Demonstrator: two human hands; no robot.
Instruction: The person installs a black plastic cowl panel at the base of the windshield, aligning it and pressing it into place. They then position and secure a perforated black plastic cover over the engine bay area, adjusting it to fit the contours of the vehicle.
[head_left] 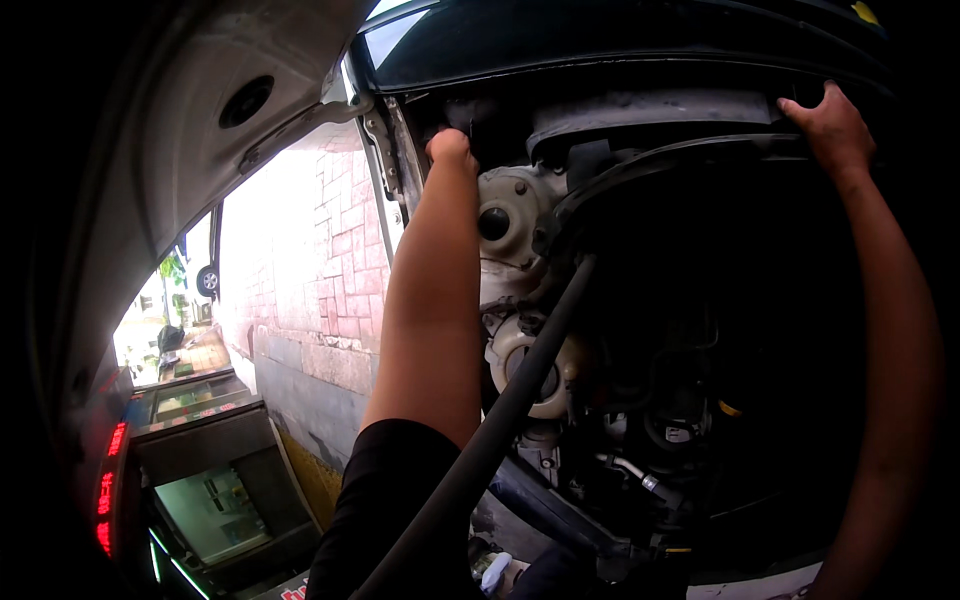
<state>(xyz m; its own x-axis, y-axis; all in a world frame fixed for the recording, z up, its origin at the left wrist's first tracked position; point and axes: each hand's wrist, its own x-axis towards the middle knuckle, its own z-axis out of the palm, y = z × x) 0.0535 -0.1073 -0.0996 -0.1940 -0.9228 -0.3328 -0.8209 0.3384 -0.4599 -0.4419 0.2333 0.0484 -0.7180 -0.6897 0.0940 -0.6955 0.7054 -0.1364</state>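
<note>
I see an engine bay under a raised hood. At its far left corner my left hand point(453, 150) is curled, with its fingers mostly hidden in the dark; what they hold cannot be made out. My right hand point(838, 130) is at the far right, its thumb against the right end of a long grey cowl panel point(655, 110) and its other fingers bent down into shadow. That panel lies below the windshield point(600, 45). Beside my left forearm sits a round strut mount point(505, 215) with a dark centre.
A dark prop rod point(480, 455) crosses diagonally in front. The raised hood point(230, 60) is at upper left. Nearer lie a pale round reservoir point(540, 375), hoses and a metal pipe point(630, 468). Beyond the fender are brick paving point(345, 250) and a shopfront point(215, 490).
</note>
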